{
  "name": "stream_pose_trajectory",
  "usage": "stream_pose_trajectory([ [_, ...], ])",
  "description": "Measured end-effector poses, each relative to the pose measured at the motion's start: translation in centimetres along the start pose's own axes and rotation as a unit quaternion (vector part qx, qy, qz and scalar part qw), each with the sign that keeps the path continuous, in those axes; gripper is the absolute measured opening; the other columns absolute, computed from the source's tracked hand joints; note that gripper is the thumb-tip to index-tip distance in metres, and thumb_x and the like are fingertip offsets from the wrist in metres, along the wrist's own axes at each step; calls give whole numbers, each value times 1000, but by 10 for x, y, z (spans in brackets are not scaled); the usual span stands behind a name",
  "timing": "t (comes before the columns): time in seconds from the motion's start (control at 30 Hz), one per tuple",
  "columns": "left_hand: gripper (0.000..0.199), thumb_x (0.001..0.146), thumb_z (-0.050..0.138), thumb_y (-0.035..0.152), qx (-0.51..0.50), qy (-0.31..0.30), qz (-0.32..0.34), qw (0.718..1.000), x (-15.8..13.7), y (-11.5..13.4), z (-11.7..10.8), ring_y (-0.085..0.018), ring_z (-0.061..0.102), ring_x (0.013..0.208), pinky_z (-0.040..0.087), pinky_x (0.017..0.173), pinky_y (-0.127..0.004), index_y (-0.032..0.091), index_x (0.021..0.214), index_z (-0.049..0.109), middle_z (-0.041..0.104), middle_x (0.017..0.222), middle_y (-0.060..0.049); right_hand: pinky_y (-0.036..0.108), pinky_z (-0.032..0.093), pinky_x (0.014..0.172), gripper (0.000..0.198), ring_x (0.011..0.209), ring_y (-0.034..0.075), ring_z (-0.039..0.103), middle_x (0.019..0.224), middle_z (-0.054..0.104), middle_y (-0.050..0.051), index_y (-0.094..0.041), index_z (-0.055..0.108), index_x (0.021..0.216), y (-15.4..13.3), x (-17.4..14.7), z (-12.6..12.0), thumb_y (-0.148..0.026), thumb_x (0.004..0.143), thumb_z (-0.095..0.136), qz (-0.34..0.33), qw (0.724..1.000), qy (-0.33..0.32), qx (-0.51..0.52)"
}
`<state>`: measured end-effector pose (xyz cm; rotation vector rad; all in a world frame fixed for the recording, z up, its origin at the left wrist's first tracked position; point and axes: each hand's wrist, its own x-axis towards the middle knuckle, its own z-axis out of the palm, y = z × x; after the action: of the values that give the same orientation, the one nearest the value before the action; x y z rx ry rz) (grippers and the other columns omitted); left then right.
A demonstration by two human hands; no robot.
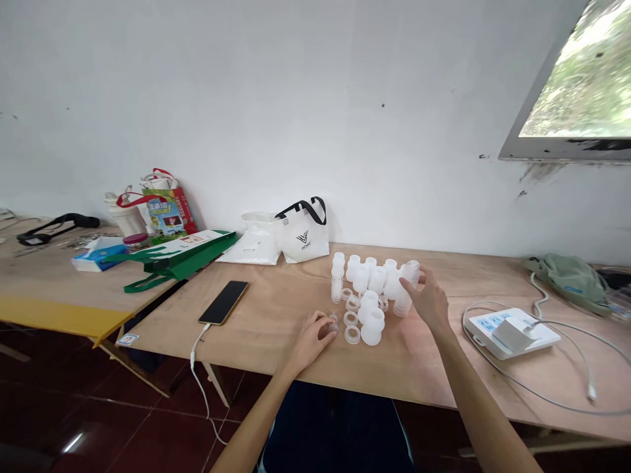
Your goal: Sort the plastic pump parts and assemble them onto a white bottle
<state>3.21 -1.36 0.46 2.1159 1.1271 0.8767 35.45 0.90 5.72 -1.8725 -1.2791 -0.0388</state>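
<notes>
The wooden tabletop (pixel 280 295) supports the entire assembly, as I see it from the room. A white tote bag (pixel 303 238) stands at its wall side. Translucent white containers (pixel 377 279) stand grouped to the bag's right, nearer the person. The right hand (pixel 428 295) is clamped on the top of a clear column (pixel 402 303) at the group's right end. The left hand (pixel 313 336) rests on the tabletop. Clear rings (pixel 352 341) lie beside it. Its thumb and fingertips close on a small clear piece (pixel 334 322).
</notes>
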Motion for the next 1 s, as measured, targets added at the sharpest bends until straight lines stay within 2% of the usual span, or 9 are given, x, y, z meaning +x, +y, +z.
stream_pose_trajectory([
  [0.2, 16, 95, 59, 30, 6, 3, 7, 1000, 0, 0, 0, -23, 60, 113, 46, 104, -38, 25, 108, 68, 62, 117, -5, 46, 48, 91, 69, 110, 34, 67, 121, 72, 13, -24, 51, 135, 1, 2, -6, -70, 84, 57, -16, 995, 78, 62],
  [0.4, 18, 96, 58, 28, 17, 1, 8, 1000, -1, -1, 1, -24, 58, 115, 45, 107, -40, 26, 111, 67, 62, 120, -5, 46, 50, 90, 69, 109, 34, 67, 119, 72, 13, -24, 50, 135, 4, 2, -6, -67, 82, 62, 0, 992, 19, 123],
  [0.47, 18, 96, 58, 29, 19, 0, 8, 1000, -1, -1, 1, -24, 58, 115, 45, 107, -41, 27, 111, 67, 62, 120, -5, 45, 50, 91, 70, 112, 33, 66, 122, 71, 13, -24, 50, 135, 2, 0, -6, -67, 81, 63, 1, 989, 21, 148],
  [0.63, 18, 96, 57, 28, 24, -1, 9, 1000, 0, -1, 1, -25, 58, 116, 45, 106, -40, 26, 111, 68, 63, 120, -5, 42, 49, 91, 66, 118, 30, 62, 127, 67, 13, -25, 45, 136, -5, -18, -15, -63, 86, 63, 1, 968, 124, 216],
  [0.73, 19, 96, 56, 27, 22, -2, 7, 1000, 1, -1, 1, -25, 57, 119, 44, 108, -41, 26, 112, 67, 63, 124, -5, 40, 48, 92, 58, 110, 26, 62, 124, 65, 12, -24, 47, 131, -3, -40, -18, -60, 88, 63, -2, 958, 165, 236],
  [0.87, 20, 96, 56, 26, 24, -1, 8, 1000, 0, 0, 1, -25, 56, 120, 43, 109, -42, 26, 113, 67, 63, 125, -5, 38, 48, 81, 55, 92, 24, 58, 110, 63, 8, -22, 56, 114, 8, -66, -10, -64, 80, 68, 5, 975, 106, 195],
  [1.0, 19, 96, 57, 26, 23, 0, 11, 1000, -1, 1, 0, -25, 56, 121, 44, 109, -42, 26, 113, 66, 63, 125, -5, 39, 49, 82, 59, 97, 25, 60, 119, 63, 9, -23, 55, 121, 13, -64, -3, -64, 81, 67, 22, 971, 100, 214],
])
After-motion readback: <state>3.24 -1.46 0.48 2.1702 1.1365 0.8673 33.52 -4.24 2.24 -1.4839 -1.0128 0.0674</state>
